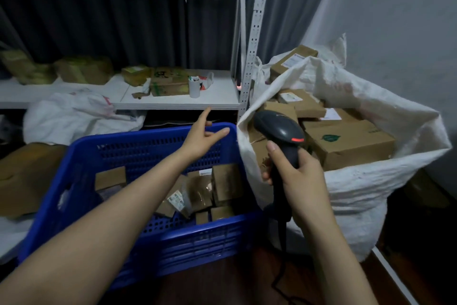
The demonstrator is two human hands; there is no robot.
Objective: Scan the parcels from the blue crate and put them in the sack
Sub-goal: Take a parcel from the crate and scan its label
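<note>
**Head view: scanner ready, free hand empty**

Grips dark scanner (279, 129) in right hand (294, 173), fingers curled round its handle, likely poised for labels. Hovers left hand (201, 135), fingers spread and empty, over perforated blue crate (138, 137) far rim. Small brown cardboard parcels (225, 183) low in crate; larger boxes (346, 144) heaped in coarse woven sack (358, 196) alongside.
</note>
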